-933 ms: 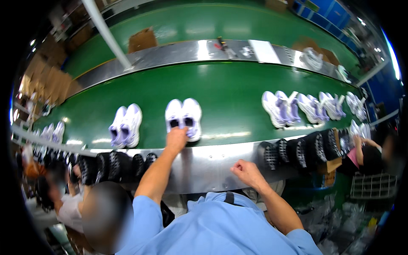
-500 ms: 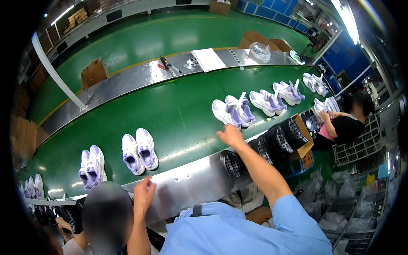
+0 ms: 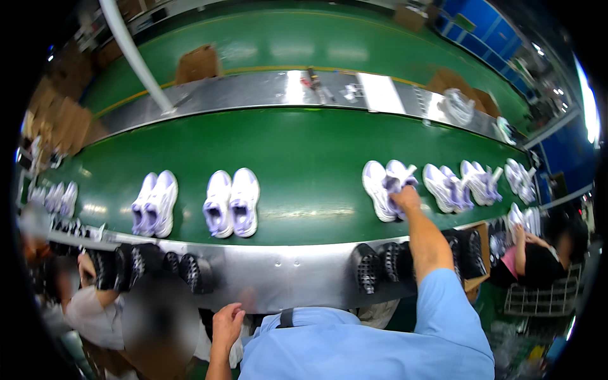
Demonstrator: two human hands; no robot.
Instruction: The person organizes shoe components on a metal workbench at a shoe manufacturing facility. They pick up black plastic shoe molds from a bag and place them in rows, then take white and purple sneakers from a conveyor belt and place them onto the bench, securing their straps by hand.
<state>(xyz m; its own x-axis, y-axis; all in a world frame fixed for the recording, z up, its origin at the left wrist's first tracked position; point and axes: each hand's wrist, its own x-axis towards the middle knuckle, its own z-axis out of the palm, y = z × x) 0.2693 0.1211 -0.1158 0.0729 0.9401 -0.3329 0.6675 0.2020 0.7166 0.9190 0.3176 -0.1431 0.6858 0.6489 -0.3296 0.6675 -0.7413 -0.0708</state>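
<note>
My right hand [image 3: 406, 197] reaches over the green belt [image 3: 304, 221] and grips the heel end of a white-and-lilac sneaker [image 3: 398, 172]. Its partner sneaker [image 3: 378, 193] stands just to the left. Some fingertips are hidden at the shoe's opening. My left hand [image 3: 228, 323] hangs near the metal ledge [image 3: 272, 272], fingers loosely bent and apart, with nothing visible in it. Another sneaker pair [image 3: 232, 202] sits left of centre, toes pointing away from me, and a further pair [image 3: 154, 202] stands farther left.
More sneakers [image 3: 447, 188] line the belt at right. Black shoe-shaped pieces [image 3: 366, 269] with studded surfaces stand along the ledge under my right arm. Co-workers sit at left [image 3: 95, 316] and right [image 3: 538, 253]. Tools [image 3: 315, 82], a white sheet [image 3: 380, 94] and a plastic bag [image 3: 459, 106] lie on the far ledge.
The view has turned, shifting the scene. My right hand has moved from beside the sneaker pair onto its right-hand shoe. My left hand stays low near the ledge.
</note>
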